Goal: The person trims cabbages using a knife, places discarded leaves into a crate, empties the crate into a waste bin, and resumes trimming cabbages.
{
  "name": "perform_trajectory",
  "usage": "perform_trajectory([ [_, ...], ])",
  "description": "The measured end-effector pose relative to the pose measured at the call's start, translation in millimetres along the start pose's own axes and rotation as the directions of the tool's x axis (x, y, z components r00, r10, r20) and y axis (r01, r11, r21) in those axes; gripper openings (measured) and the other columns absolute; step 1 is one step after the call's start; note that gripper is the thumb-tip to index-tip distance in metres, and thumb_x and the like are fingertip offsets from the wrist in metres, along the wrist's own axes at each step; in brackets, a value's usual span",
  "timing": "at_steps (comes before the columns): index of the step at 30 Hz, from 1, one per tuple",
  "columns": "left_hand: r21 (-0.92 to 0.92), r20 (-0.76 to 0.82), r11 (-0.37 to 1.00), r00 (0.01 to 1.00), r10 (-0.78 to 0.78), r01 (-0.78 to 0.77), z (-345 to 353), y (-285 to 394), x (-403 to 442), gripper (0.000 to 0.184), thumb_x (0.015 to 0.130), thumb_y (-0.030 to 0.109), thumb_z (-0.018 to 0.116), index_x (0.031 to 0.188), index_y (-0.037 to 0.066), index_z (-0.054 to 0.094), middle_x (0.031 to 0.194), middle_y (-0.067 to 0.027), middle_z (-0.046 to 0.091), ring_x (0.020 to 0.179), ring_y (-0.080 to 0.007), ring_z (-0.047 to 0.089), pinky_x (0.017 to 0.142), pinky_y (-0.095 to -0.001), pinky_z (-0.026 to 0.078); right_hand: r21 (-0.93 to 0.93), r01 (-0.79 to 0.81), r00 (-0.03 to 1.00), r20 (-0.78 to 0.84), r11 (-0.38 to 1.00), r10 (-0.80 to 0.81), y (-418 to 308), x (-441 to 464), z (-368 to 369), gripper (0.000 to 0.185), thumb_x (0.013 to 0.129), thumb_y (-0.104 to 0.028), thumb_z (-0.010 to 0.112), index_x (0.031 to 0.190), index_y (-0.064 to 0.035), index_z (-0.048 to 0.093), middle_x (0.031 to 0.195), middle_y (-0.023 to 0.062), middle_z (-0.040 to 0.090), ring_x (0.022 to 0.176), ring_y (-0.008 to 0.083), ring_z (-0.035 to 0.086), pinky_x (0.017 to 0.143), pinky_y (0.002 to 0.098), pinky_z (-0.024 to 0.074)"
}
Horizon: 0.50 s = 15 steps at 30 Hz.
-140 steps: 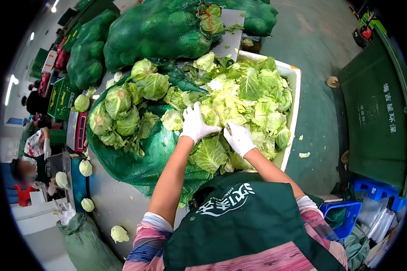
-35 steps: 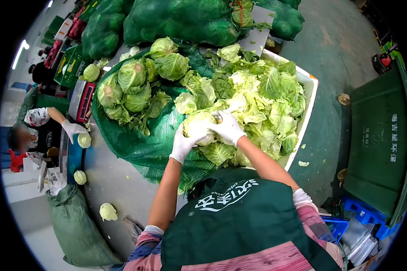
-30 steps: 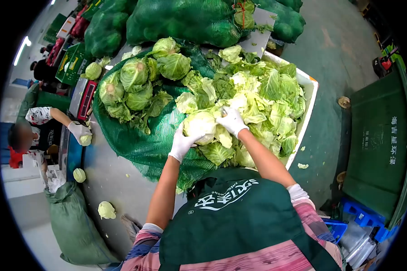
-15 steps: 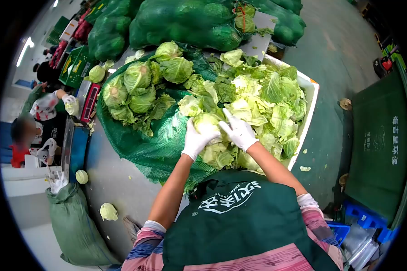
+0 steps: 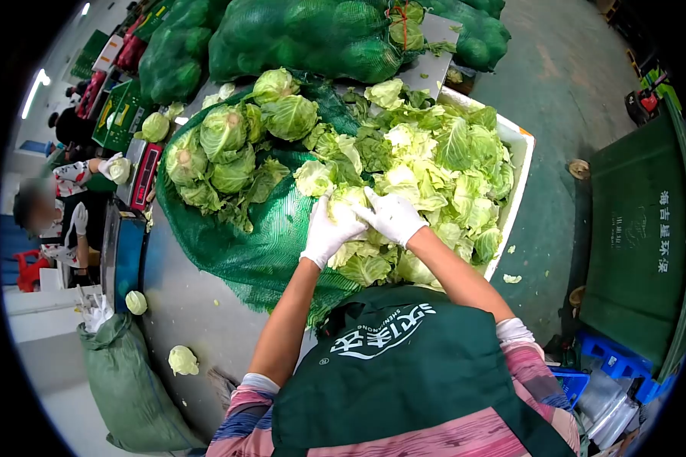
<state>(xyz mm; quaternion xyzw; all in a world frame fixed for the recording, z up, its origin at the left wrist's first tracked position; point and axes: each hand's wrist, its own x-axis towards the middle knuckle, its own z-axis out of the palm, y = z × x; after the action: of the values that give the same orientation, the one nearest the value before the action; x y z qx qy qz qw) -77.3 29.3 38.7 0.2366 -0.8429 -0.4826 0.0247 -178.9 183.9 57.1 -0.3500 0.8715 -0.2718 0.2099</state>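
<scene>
Cupped and part-closed, left hand [image 5: 329, 231] around the near-left side of one pale cabbage head [image 5: 347, 200]; right hand [image 5: 394, 218] opposite, fingers bent, tips against or just beside the leaves. Cannot tell exact right-hand closure, nor any leaf or tool beneath. Located at near-left edge of leaf heap [image 5: 450, 145], beside spread green mesh [image 5: 263, 240].

Handling, judged: best to bear weight in left palm, loosen outer leaves with right fingertips only, turn little by little, spare the firm inner ball.

Counts, going outward:
- white crate [image 5: 520, 171]: one, heaped; leaves too many to count
- untrimmed heads [image 5: 223, 129] on mesh: at least six, some overlapped
- bare heads [image 5: 183, 360] on near-left tabletop: two
- red-fronted scale [image 5: 144, 177]: one
- co-worker's gloved hands [image 5: 81, 218]: two, one with a head
- filled mesh sacks [image 5: 301, 38]: three visible
- green bin [image 5: 633, 244]: one
</scene>
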Motion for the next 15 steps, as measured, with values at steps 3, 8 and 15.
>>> perform_trajectory([
  [3, 0.059, -0.033, 0.997, 0.998, 0.05, -0.048, 0, 2, -4, 0.106, 0.055, 0.035, 0.087, 0.138, -0.004, 0.035, 0.131, -0.0251, 0.047, 0.118, -0.0369, 0.049, 0.102, -0.0411, 0.04, -0.013, 0.049, 0.998, -0.031, 0.999, -0.05, 1, 0, -1, 0.072, 0.089, -0.056, 0.048, 0.127, 0.0048, 0.053, 0.07, 0.0247, 0.064, 0.066, 0.0394, 0.064, 0.063, 0.0456, 0.0515],
  [8, 0.097, -0.053, 0.994, 0.997, 0.049, -0.044, 2, 4, -14, 0.112, 0.053, 0.033, 0.09, 0.14, -0.003, 0.03, 0.131, -0.0253, 0.047, 0.118, -0.0371, 0.049, 0.101, -0.0415, 0.041, 0.051, -0.117, 0.991, -0.058, 0.992, 0.12, 14, 18, -6, 0.064, 0.091, -0.059, 0.043, 0.109, -0.001, 0.063, 0.087, 0.0237, 0.067, 0.08, 0.0385, 0.066, 0.074, 0.0459, 0.0521],
  [15, -0.401, 0.006, 0.914, 0.998, -0.068, 0.065, -4, -43, -27, 0.097, 0.064, 0.023, 0.087, 0.14, 0.002, 0.031, 0.129, -0.0163, 0.049, 0.115, -0.0252, 0.053, 0.096, -0.0347, 0.046, 0.05, -0.266, 0.961, -0.062, 0.963, 0.268, 65, 12, 36, 0.042, 0.085, -0.046, 0.059, 0.1, -0.0075, 0.068, 0.094, 0.0186, 0.068, 0.089, 0.0357, 0.065, 0.08, 0.0442, 0.0506],
])
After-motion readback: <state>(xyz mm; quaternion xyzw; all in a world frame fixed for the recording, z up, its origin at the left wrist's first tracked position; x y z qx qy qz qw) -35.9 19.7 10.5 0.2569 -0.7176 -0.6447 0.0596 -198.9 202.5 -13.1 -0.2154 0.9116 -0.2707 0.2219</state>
